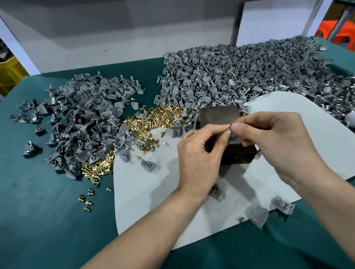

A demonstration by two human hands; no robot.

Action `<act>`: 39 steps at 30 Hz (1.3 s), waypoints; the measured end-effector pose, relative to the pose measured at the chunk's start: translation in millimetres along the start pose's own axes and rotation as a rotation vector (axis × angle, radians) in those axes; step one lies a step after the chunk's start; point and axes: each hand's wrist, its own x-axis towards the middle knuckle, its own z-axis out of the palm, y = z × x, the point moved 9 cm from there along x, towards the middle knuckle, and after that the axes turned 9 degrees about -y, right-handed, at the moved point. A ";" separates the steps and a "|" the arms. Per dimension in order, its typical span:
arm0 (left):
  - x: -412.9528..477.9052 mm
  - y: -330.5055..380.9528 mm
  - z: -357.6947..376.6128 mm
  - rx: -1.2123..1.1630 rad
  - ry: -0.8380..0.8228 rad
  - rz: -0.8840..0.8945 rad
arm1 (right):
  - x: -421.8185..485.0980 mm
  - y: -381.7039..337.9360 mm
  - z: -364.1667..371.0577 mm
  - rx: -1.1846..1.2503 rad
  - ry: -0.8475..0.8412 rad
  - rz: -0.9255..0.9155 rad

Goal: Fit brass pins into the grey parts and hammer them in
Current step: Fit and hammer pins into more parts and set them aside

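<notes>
1. One brass pin (pixel 228 129) sits pinched between the thumb and forefinger of your right hand (pixel 275 141), whose other fingers are curled under.
2. Just below the pin is a grey part (pixel 233 140). Your left hand (pixel 202 153) grips it, thumb pressed to its side and fingers curled; the two hands meet fingertip to fingertip.
3. Both hands hover over a dark block (pixel 218 115) – whether the part touches it, I cannot tell.
4. That block stands on a pale sheet (pixel 155 197), spread over a green table cover (pixel 42 203).
5. To the block's left, a heap of brass pins (pixel 161 118) spills onto the sheet.
6. Further left lies a smaller pile of grey parts (pixel 85 118); behind and to the right, a far larger pile (pixel 241 75).
7. Near your right forearm, a few loose grey parts (pixel 257 213) lie at the sheet's near edge.
</notes>
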 end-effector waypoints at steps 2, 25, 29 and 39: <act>-0.9 2.7 -0.7 0.029 0.012 0.005 | -1.4 -0.8 -0.6 -0.029 0.011 0.002; 4.2 6.9 10.5 0.033 -0.154 0.001 | -1.0 21.4 -3.7 0.174 -0.024 0.136; 2.5 -2.4 12.4 0.008 -0.161 -0.102 | 0.1 26.9 -5.6 0.200 -0.034 0.161; 3.9 -8.1 13.8 -0.016 -0.182 -0.147 | -0.9 12.2 -9.7 0.024 0.010 -0.006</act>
